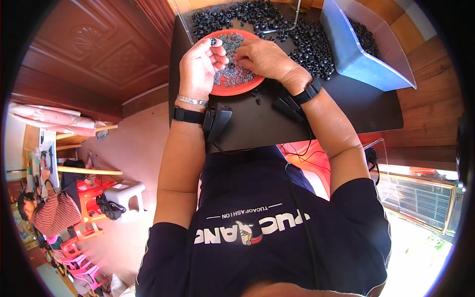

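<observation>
Dish point(230, 90) sits upper middle, picking step I reckon. My left hand point(198, 62) has its grip pinched on a black piece point(213, 41); right hand point(267, 57) is curled, can't tell on what. Next needs precise pinching.

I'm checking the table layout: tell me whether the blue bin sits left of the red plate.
No, the blue bin stands to the right of the red plate.
</observation>
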Motion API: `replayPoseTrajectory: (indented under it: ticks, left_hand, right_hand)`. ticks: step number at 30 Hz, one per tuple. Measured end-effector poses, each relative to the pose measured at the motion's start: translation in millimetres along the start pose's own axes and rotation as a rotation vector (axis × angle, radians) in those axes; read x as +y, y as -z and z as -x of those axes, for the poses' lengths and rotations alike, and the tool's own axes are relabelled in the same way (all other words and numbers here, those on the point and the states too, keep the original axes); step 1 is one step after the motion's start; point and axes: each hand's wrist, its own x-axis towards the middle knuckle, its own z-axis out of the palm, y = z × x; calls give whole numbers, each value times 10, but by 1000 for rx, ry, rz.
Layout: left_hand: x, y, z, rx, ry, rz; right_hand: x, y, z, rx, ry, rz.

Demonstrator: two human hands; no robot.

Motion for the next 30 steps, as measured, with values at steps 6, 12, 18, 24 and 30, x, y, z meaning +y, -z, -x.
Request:
replayPoseTrajectory:
  ticks: [6,12,18,24,30]
  left_hand:
    - [-7,-4,9,16,11,-1]
    - [-10,-15,17,11,9,-5]
    - [-1,-10,9,-3,13,-11]
    - [0,-76,25,72,-8,21]
    - [13,-111,42,77,2,4]
  right_hand:
    - [-55,51,21,-54,5,-24]
    - [-79,32,13,-69,2,-35]
    - [-26,-30,11,6,10,-20]
    - [95,218,70,248,-34,78]
    - [432,502,182,433,-339,292]
